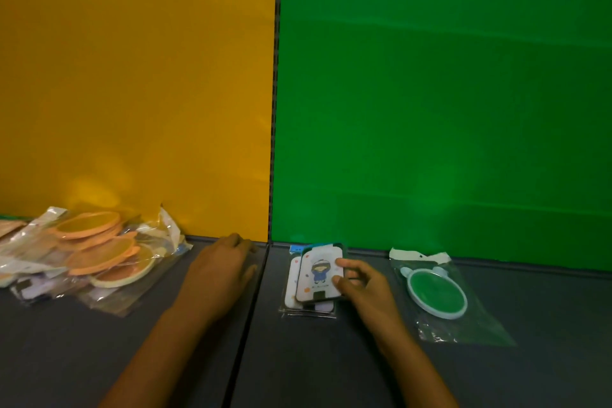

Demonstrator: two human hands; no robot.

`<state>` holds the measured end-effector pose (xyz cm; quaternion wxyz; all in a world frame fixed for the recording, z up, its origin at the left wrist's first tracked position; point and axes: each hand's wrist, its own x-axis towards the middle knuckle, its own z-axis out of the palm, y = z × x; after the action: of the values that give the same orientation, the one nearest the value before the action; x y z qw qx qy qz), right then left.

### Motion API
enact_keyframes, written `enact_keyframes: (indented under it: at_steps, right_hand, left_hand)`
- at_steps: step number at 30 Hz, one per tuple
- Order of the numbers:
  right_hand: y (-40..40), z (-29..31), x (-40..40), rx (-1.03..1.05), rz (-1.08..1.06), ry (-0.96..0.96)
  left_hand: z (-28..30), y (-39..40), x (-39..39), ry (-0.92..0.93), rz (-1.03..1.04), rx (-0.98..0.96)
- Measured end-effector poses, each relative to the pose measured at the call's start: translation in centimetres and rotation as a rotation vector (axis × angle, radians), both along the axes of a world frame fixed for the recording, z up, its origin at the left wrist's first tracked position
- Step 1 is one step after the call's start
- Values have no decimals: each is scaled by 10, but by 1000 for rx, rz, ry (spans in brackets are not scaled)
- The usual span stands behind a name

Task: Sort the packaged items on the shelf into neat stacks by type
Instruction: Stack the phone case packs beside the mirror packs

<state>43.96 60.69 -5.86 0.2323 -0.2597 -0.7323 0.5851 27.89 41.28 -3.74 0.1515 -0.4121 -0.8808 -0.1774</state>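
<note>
Far left, against the yellow back panel [139, 76]: loose heap of bagged round items [96, 248], orange and cream rims, overlapping, not squared up. Left hand [220, 270] lies palm-down on the grey shelf [99, 341] just right of the heap, fingers straight, grip slack and holding nothing. Past the shelf seam [255, 301], below the green panel [447, 93]: small stack of rectangular cartoon-print packets [309, 288]. Right hand [366, 281] pinches the top packet [319, 275] at its right edge, thumb and fingers clamped on it, packet slightly askew over the stack. Further right, apart from the stack: one bagged round item with a pale rim [437, 291], flat on the shelf.
</note>
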Motion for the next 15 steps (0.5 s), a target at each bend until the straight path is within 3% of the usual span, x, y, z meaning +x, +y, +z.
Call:
enact_keyframes:
  at_steps: [9, 15]
  right_hand:
    - [-1, -18, -15, 582, 20, -316]
    - [-8, -23, -13, 647, 13, -362]
  left_hand:
    - [-10, -6, -17, -85, -56, -7]
    - [-15, -7, -21, -142, -96, 3]
